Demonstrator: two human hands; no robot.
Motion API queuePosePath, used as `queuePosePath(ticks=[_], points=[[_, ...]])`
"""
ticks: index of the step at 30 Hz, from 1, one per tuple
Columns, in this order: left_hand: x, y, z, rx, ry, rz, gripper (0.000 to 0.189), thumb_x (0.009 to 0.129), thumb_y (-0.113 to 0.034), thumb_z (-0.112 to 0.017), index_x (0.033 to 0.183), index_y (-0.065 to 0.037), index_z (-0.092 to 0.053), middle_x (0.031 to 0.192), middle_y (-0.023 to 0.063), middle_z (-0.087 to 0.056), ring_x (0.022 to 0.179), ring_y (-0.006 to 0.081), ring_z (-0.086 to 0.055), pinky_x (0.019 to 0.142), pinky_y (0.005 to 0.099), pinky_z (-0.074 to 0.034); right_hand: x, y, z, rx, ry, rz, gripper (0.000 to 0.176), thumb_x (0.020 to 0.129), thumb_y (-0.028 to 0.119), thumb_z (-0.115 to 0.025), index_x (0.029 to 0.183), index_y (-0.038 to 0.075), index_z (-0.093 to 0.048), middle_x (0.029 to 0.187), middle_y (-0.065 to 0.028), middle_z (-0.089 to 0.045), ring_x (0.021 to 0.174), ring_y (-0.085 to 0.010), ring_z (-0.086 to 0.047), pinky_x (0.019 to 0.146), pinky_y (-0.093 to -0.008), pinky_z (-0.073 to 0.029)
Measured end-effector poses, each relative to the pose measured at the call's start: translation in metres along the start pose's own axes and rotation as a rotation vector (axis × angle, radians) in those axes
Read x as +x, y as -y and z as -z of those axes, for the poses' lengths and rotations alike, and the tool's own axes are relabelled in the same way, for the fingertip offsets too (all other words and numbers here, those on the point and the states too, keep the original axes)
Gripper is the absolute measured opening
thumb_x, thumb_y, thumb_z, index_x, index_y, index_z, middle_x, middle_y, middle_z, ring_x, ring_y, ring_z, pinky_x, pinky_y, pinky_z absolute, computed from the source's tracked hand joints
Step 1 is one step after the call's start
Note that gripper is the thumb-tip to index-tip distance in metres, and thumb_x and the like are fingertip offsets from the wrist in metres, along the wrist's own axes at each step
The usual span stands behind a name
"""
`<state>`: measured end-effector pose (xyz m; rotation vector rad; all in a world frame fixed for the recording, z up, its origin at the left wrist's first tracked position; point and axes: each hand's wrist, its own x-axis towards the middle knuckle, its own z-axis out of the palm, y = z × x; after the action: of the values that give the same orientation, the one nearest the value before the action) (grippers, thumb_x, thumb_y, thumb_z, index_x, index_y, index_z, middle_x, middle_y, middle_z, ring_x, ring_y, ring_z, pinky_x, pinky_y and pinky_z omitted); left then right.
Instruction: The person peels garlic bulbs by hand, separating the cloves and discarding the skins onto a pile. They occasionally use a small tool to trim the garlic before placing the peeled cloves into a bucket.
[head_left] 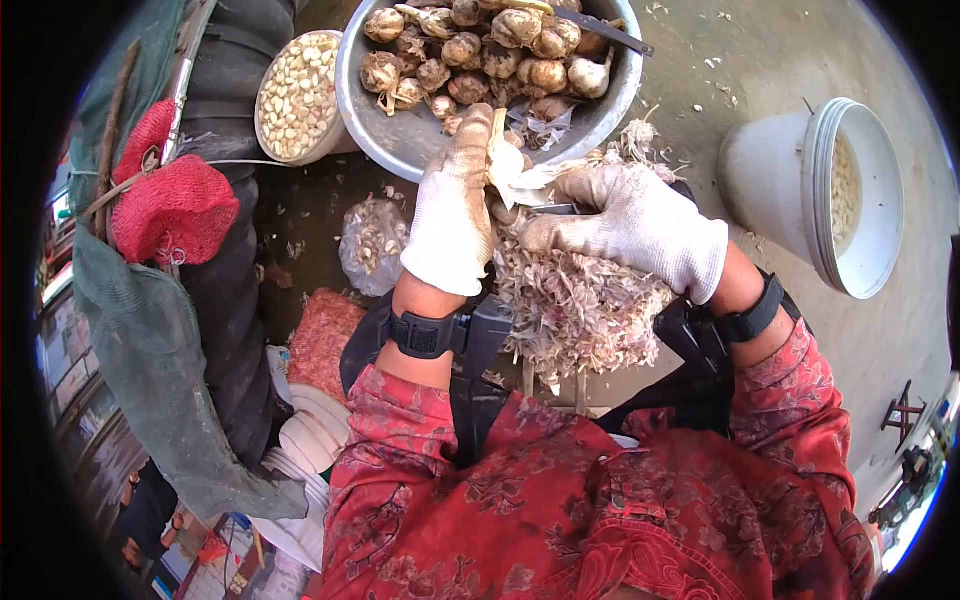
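Both my hands wear white cotton gloves. My left hand (455,205) grips a garlic bulb (505,175) whose papery skin sticks out between the fingers. My right hand (630,220) is closed on a small knife (555,209) whose dark blade points at the bulb. The two hands meet just in front of a metal basin (400,135) that holds several unpeeled garlic bulbs (480,50). Below the hands lies a heap of garlic skins (575,300).
A white bowl of peeled cloves (298,95) stands left of the basin. A white bucket (830,195) with peeled cloves lies tipped at the right. A red mesh bag (170,205) and green netting (150,330) are at the left. A clear plastic bag (372,245) lies on the ground.
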<state>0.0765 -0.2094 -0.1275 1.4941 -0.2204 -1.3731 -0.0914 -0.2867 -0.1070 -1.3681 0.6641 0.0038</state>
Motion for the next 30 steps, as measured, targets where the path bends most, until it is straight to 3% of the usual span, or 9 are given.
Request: queuePosePath(ticks=[7,9,11,12,15,24,27,28,30], points=[[-0.005,0.009,-0.008,-0.017,0.060,-0.018,0.043,0.098,-0.045,-0.043,0.107,-0.007,-0.060,0.086,0.0019,-0.064,0.071,0.0103,-0.059,0.057,0.0230,-0.046,0.003,-0.003,-0.005,-0.718,-0.418,0.421,0.052,0.076,0.047,-0.071,0.102,0.003,-0.062,0.079,-0.0173,-0.064,0.076,-0.0314,-0.064,0.065,-0.0376,-0.050],[-0.002,0.022,-0.007,0.234,0.059,-0.368,0.044,0.098,-0.045,-0.042,0.102,-0.006,-0.061,0.084,0.0022,-0.062,0.070,0.0113,-0.058,0.059,0.0245,-0.047,0.004,-0.005,-0.010,-0.696,-0.412,0.411,0.050,0.073,0.043,-0.076,0.099,0.003,-0.062,0.076,-0.0171,-0.060,0.070,-0.0369,-0.061,0.059,-0.0402,-0.048],[-0.003,0.014,-0.007,0.102,0.059,-0.189,0.043,0.098,-0.045,-0.044,0.102,-0.005,-0.061,0.084,0.0025,-0.061,0.069,0.0108,-0.057,0.059,0.0242,-0.047,0.007,-0.010,-0.013,-0.768,-0.480,0.502,0.042,0.077,0.038,-0.073,0.101,0.005,-0.062,0.074,-0.0163,-0.061,0.068,-0.0352,-0.062,0.058,-0.0399,-0.048],[-0.004,0.009,-0.008,-0.029,0.059,-0.008,0.041,0.097,-0.044,-0.046,0.102,-0.005,-0.060,0.083,0.0027,-0.061,0.068,0.0103,-0.056,0.059,0.0239,-0.046,0.008,-0.010,-0.013,-0.761,-0.459,0.488,0.038,0.082,0.038,-0.067,0.101,0.006,-0.061,0.075,-0.0156,-0.062,0.070,-0.0347,-0.063,0.059,-0.0402,-0.049],[-0.005,0.009,-0.001,-0.008,0.131,0.079,0.041,0.096,-0.044,-0.049,0.103,-0.004,-0.059,0.083,0.0032,-0.059,0.066,0.0101,-0.053,0.058,0.0236,-0.046,0.012,-0.019,-0.013,-0.738,-0.403,0.449,0.031,0.087,0.036,-0.061,0.098,0.006,-0.060,0.076,-0.0152,-0.063,0.072,-0.0340,-0.063,0.060,-0.0406,-0.050],[-0.010,0.010,-0.012,0.109,0.029,-0.226,0.043,0.095,-0.046,-0.049,0.097,-0.005,-0.063,0.079,0.0028,-0.062,0.064,0.0098,-0.054,0.053,0.0221,-0.045,0.004,-0.016,-0.016,-0.723,-0.183,0.351,0.025,0.089,0.032,-0.058,0.087,0.008,-0.064,0.073,-0.0163,-0.063,0.067,-0.0344,-0.063,0.059,-0.0428,-0.050],[-0.004,-0.006,-0.002,0.039,-0.054,-0.097,0.045,0.096,-0.046,-0.047,0.098,-0.004,-0.064,0.082,0.0022,-0.064,0.063,0.0090,-0.057,0.050,0.0206,-0.043,0.001,-0.025,-0.029,-0.812,-0.016,0.211,0.028,0.088,0.038,-0.056,0.091,0.012,-0.066,0.077,-0.0156,-0.065,0.068,-0.0342,-0.063,0.061,-0.0437,-0.050],[-0.015,-0.015,-0.003,0.183,0.011,-0.167,0.040,0.101,-0.035,-0.040,0.130,-0.008,-0.048,0.100,0.0091,-0.065,0.069,0.0067,-0.054,0.047,0.0178,-0.037,0.000,-0.022,-0.032,-0.811,0.031,0.129,0.032,0.088,0.042,-0.056,0.091,0.012,-0.067,0.080,-0.0159,-0.065,0.075,-0.0343,-0.064,0.065,-0.0420,-0.050],[-0.010,-0.011,0.007,0.061,0.036,-0.146,0.041,0.101,-0.034,-0.040,0.131,-0.008,-0.046,0.102,0.0100,-0.065,0.069,0.0076,-0.055,0.047,0.0179,-0.037,-0.004,-0.008,-0.027,-0.723,0.036,0.104,0.033,0.088,0.042,-0.056,0.092,0.011,-0.067,0.081,-0.0168,-0.064,0.078,-0.0349,-0.063,0.067,-0.0416,-0.050]])
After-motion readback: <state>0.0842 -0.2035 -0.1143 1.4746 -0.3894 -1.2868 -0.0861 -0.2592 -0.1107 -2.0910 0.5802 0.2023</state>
